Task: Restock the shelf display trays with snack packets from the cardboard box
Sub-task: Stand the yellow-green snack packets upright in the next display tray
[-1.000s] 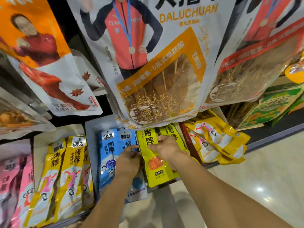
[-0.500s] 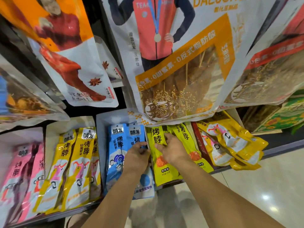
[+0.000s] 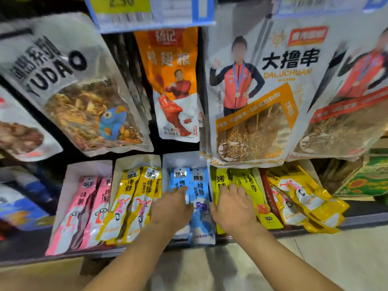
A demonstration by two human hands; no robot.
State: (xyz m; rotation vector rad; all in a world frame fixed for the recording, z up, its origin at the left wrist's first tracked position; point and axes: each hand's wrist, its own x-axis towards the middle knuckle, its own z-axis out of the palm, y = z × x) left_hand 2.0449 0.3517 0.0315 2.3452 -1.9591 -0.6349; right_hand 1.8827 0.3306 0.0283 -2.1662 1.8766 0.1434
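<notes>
Left grip (image 3: 172, 208) has slid onto blue packets (image 3: 200, 185), lying flat; right grip (image 3: 235, 208) rests splayed on yellow packets (image 3: 252, 185), which run lengthwise away.

One head-worn wide-angle view — close up, forward and down onto the display trays (image 3: 136, 162).

Glossy, smooth plastic film is seen on the blue packets (image 3: 199, 192) and the yellow packets (image 3: 134, 198), with light caught on their creases. The display trays (image 3: 136, 161) are made of matt white card. A smooth, polished finish is shown by the floor (image 3: 336, 259).
</notes>
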